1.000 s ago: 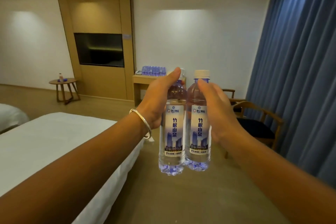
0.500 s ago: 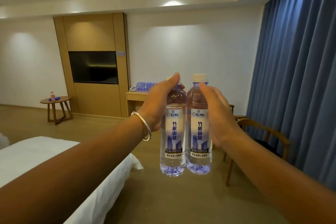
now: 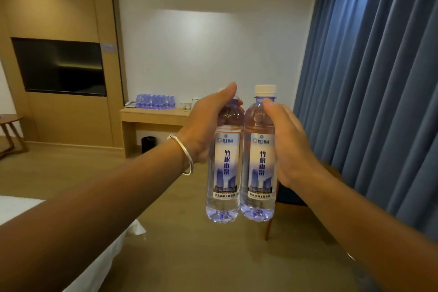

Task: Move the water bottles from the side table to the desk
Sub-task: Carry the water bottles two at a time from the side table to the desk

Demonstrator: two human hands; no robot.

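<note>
I hold two clear water bottles upright and side by side in front of me, above the floor. My left hand (image 3: 206, 125) grips the left bottle (image 3: 224, 173) round its neck and shoulder, hiding its cap. My right hand (image 3: 288, 144) grips the right bottle (image 3: 260, 173), whose white cap shows. Both carry white and blue labels. The wooden desk (image 3: 154, 116) stands against the far wall, with several more bottles (image 3: 155, 101) in a row on it. The round side table (image 3: 9, 121) shows at the far left edge.
A white bed (image 3: 14, 208) fills the lower left. A wooden chair (image 3: 289, 199) stands behind my right hand, by the blue curtain (image 3: 379, 102). A dark bin (image 3: 148, 144) sits under the desk. A television (image 3: 59, 66) hangs in the wood panel. Open floor leads to the desk.
The desk and wall have come closer and larger, and the side table has slid to the left edge. Both hands keep the same hold on the bottles.
</note>
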